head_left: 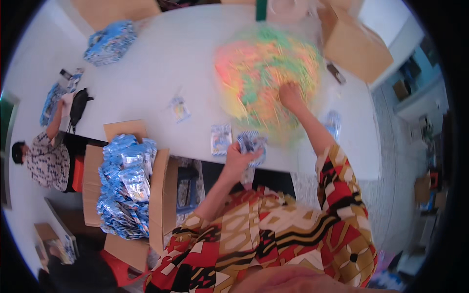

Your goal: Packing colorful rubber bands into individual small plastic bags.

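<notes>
Head view shows the left fingers gripping a blue-and-white packet at the near edge of the counter, while the right fingers are reaching into a pile of multicoloured strips, whether grasping any one cannot tell; a second packet is lying just left, and farther left an open carton is holding many blue packets

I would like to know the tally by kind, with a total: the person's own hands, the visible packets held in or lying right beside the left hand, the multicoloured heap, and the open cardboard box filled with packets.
Own hands (left hand, right hand): 2
Packets (held packet, neighbouring packet): 2 visible
Multicoloured heap: 1
Filled cardboard box: 1
Total: 6
</notes>
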Demonstrator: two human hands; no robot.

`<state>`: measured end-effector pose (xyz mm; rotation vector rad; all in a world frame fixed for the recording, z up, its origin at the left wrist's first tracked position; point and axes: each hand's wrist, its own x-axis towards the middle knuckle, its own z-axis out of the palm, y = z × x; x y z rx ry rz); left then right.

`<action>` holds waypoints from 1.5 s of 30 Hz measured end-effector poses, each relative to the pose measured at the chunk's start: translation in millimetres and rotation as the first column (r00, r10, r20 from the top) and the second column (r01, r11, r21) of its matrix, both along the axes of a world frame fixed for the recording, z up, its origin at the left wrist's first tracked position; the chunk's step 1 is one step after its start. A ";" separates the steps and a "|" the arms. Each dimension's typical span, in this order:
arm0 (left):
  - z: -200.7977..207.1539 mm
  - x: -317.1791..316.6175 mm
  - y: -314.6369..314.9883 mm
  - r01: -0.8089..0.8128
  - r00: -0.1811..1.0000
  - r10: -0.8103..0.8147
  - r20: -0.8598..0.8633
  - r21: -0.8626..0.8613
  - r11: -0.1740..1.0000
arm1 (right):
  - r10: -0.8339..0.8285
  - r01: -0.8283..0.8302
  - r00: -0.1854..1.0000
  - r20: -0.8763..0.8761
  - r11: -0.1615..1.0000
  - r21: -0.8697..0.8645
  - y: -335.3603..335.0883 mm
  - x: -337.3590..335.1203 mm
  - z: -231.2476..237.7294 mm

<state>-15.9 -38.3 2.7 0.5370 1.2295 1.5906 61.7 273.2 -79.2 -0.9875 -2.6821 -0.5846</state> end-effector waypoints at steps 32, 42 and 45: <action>4.0 1.8 6.7 -0.051 0.998 0.053 -0.037 0.031 0.998 | -0.295 -0.770 0.579 -0.760 0.108 -0.628 -63.7 34.4 16.3; 5.9 2.7 4.4 -0.059 0.998 0.059 -0.013 0.003 0.998 | -0.284 -0.746 0.611 -0.739 0.106 -0.657 -70.9 29.5 13.4; 2.4 0.8 4.8 -0.065 0.998 0.064 -0.025 0.000 0.998 | -0.267 -0.733 0.625 -0.734 0.123 -0.669 -74.1 30.1 21.2</action>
